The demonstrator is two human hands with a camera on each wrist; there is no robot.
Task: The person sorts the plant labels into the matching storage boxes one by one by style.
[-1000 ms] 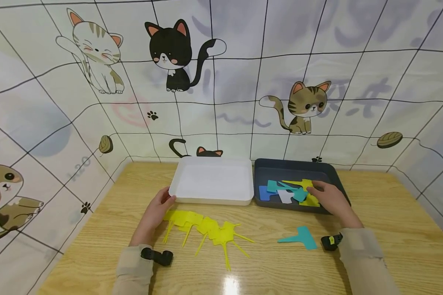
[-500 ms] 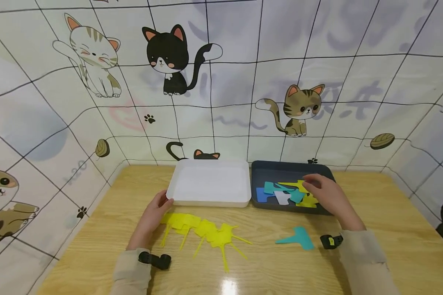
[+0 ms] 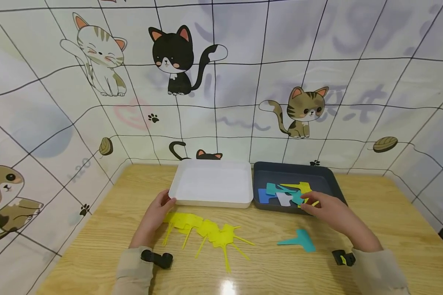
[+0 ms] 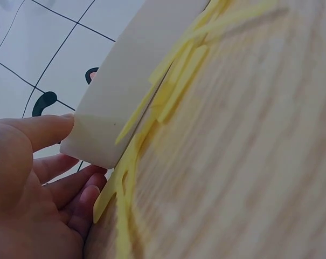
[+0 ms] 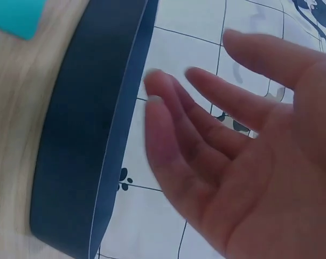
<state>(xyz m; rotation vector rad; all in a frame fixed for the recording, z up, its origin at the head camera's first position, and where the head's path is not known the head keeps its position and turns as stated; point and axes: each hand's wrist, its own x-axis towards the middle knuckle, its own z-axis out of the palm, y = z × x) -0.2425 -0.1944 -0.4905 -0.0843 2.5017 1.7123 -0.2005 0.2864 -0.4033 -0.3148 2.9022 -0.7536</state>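
Tabletop (image 3: 266,276) of pale wood grain gives open room between the overlapping yellow tags (image 3: 221,237) and one flat teal tag (image 3: 304,241), stem pointing left. White tray (image 3: 211,184), smooth, gripped at its near left corner by the left hand (image 3: 157,212), sits beside the dark tray (image 3: 271,174); both long axes run left-right. Right hand (image 3: 326,208), fingers loosely bent, unloaded, is at the dark tray's near rim, beside thin mixed-colour tags (image 3: 283,199) inside.

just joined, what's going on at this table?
A person's left hand grips the near-left corner of the white tray. Their right hand is over the dark tray of flat coloured pieces, fingers loose, holding nothing. Overlapping yellow pieces lie on the table before the white tray; one teal piece lies in front of the dark tray.
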